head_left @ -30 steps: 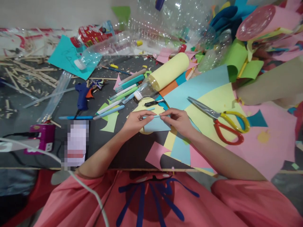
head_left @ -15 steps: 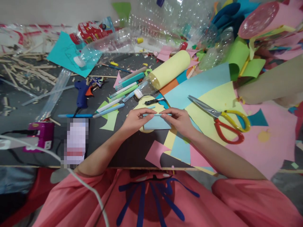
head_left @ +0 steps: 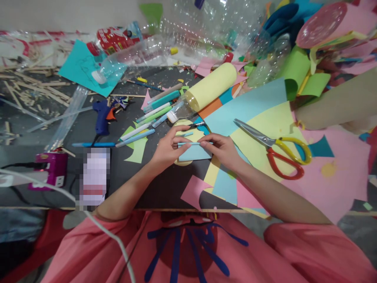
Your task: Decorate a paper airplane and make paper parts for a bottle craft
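Between my two hands lies a thin, light blue paper roll (head_left: 193, 144), held level. My left hand (head_left: 170, 147) pinches its left end between thumb and a finger, with the index finger raised and stretched forward. At the right end, my right hand (head_left: 219, 149) pinches it with thumb and index finger. Just below is a light blue paper sheet (head_left: 196, 154), lying over a yellow paper shape (head_left: 184, 162). A second thin blue strip (head_left: 187, 134) lies beyond the roll. Near my left fingertip rests a black pen (head_left: 198, 125).
Large scissors (head_left: 266, 141) with yellow and red handles lie right on coloured paper. A yellow-wrapped bottle (head_left: 212, 86) and several markers (head_left: 160, 106) lie ahead. On the left are a blue glue gun (head_left: 102, 116), a phone (head_left: 94, 177) and a purple power block (head_left: 51, 169). Another person's arm (head_left: 338, 100) reaches in from the right.
My left index finger has lifted off the roll and reaches forward toward the black pen. My right hand stays almost where it was, and the roll remains between both hands.
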`<state>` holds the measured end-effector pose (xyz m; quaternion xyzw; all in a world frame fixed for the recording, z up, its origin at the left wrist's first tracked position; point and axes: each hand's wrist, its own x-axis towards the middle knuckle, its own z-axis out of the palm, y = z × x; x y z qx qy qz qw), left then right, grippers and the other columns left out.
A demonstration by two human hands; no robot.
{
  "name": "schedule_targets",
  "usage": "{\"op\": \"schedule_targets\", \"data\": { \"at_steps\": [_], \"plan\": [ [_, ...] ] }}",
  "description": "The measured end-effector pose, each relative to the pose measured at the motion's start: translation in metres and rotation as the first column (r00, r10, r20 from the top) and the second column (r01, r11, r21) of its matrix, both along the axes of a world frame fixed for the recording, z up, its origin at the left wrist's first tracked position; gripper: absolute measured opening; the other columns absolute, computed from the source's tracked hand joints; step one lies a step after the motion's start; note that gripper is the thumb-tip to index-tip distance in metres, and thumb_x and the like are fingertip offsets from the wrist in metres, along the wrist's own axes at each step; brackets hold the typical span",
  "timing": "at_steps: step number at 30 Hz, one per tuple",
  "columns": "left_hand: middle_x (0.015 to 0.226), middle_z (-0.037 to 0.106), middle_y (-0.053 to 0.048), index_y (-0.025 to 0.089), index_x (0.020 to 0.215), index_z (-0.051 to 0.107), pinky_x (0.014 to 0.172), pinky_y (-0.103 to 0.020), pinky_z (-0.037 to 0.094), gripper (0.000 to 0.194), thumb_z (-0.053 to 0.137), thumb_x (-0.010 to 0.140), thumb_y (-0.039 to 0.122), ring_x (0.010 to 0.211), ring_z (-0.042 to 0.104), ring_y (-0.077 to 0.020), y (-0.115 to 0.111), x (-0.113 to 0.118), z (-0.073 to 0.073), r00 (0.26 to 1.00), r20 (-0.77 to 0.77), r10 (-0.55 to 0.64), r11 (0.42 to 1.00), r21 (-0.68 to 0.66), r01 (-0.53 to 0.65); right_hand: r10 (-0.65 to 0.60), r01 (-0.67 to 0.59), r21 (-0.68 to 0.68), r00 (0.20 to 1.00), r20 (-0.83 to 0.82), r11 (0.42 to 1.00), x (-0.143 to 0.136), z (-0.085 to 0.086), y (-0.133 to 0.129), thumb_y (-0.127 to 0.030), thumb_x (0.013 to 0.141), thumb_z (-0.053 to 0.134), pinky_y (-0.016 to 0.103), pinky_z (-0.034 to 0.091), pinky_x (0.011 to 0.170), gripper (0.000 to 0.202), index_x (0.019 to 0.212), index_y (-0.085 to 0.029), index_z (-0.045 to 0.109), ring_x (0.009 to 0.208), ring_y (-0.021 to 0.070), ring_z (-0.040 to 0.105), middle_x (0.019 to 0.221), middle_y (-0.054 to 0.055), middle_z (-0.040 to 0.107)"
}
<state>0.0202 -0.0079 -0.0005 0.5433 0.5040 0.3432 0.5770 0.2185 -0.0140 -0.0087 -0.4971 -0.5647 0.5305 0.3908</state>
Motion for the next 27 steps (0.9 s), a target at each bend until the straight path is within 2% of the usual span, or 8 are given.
{"op": "schedule_targets", "data": {
  "at_steps": [4, 9, 14, 19, 22, 25, 27],
  "plan": [
    [0.080, 0.072, -0.001, 0.019, 0.122, 0.059, 0.055, -0.018, 0.043, 0.054, 0.074, 0.075, 0.040, 0.068, 0.065, -0.0126, -0.0009, 0.0008, 0.0024, 1.000, -0.003, -0.007, 1.000, 0.001, 0.007, -0.008, 0.008, 0.006, 1.000, -0.001, 1.000, 0.0003, -0.0001, -0.0002, -0.036, 0.079, 0.070, 0.029, 0.045, 0.063, 0.015, 0.076, -0.022, 0.076, 0.067, 0.0148, 0.060, 0.077, 0.002, 0.075],
    [0.073, 0.070, 0.001, 0.017, 0.114, 0.063, 0.056, -0.019, 0.043, 0.042, 0.069, 0.079, 0.040, 0.065, 0.063, -0.0119, 0.0005, -0.0003, 0.0039, 0.998, -0.030, -0.060, 0.998, 0.006, 0.060, -0.021, 0.021, 0.012, 1.000, 0.007, 1.000, 0.0005, 0.0001, -0.0017, -0.042, 0.079, 0.071, 0.029, 0.044, 0.060, 0.021, 0.077, -0.022, 0.076, 0.065, 0.0145, 0.059, 0.078, 0.002, 0.075],
    [0.077, 0.072, -0.001, 0.018, 0.119, 0.063, 0.058, -0.020, 0.045, 0.047, 0.070, 0.078, 0.040, 0.069, 0.067, -0.0135, -0.0002, -0.0009, 0.0028, 0.997, -0.074, -0.031, 0.999, 0.041, 0.035, -0.021, 0.020, -0.010, 1.000, -0.014, 1.000, -0.0003, -0.0004, -0.0017, -0.041, 0.078, 0.072, 0.029, 0.040, 0.057, 0.020, 0.079, -0.022, 0.075, 0.058, 0.0117, 0.051, 0.074, 0.001, 0.072],
    [0.092, 0.074, -0.005, 0.019, 0.118, 0.062, 0.061, -0.020, 0.048, 0.050, 0.072, 0.075, 0.043, 0.086, 0.071, -0.0173, -0.0005, -0.0002, 0.0036, 0.998, -0.063, -0.023, 0.998, 0.049, 0.026, -0.034, 0.033, -0.007, 0.998, -0.052, 0.999, -0.0009, -0.0020, -0.0011, -0.039, 0.075, 0.075, 0.028, 0.039, 0.055, 0.018, 0.076, -0.021, 0.073, 0.057, 0.0107, 0.049, 0.073, 0.001, 0.070],
    [0.082, 0.073, -0.003, 0.018, 0.119, 0.062, 0.060, -0.020, 0.046, 0.051, 0.072, 0.075, 0.041, 0.076, 0.068, -0.0154, -0.0003, -0.0003, 0.0048, 0.997, -0.075, -0.024, 0.999, 0.033, 0.027, -0.037, 0.036, -0.012, 0.998, -0.057, 0.999, -0.0008, -0.0023, -0.0014, -0.037, 0.075, 0.074, 0.028, 0.038, 0.055, 0.017, 0.075, -0.021, 0.072, 0.055, 0.0102, 0.048, 0.070, 0.000, 0.068],
    [0.070, 0.068, 0.001, 0.016, 0.115, 0.063, 0.055, -0.021, 0.041, 0.046, 0.067, 0.079, 0.044, 0.057, 0.056, -0.0107, 0.0001, -0.0011, 0.0056, 0.994, -0.097, -0.052, 0.998, 0.033, 0.056, -0.039, 0.038, -0.015, 0.997, -0.062, 0.999, -0.0003, -0.0028, -0.0018, -0.035, 0.075, 0.073, 0.028, 0.038, 0.055, 0.015, 0.076, -0.020, 0.072, 0.053, 0.0095, 0.046, 0.068, -0.001, 0.067],
    [0.065, 0.063, 0.002, 0.016, 0.114, 0.063, 0.052, -0.021, 0.038, 0.043, 0.063, 0.082, 0.046, 0.052, 0.049, -0.0094, 0.0005, -0.0015, 0.0056, 0.990, -0.113, -0.089, 0.995, 0.044, 0.094, -0.039, 0.038, -0.011, 0.997, -0.061, 0.999, -0.0001, -0.0030, -0.0018, -0.034, 0.075, 0.072, 0.028, 0.038, 0.055, 0.015, 0.076, -0.020, 0.072, 0.054, 0.0096, 0.047, 0.067, -0.001, 0.067]
  ]
}}
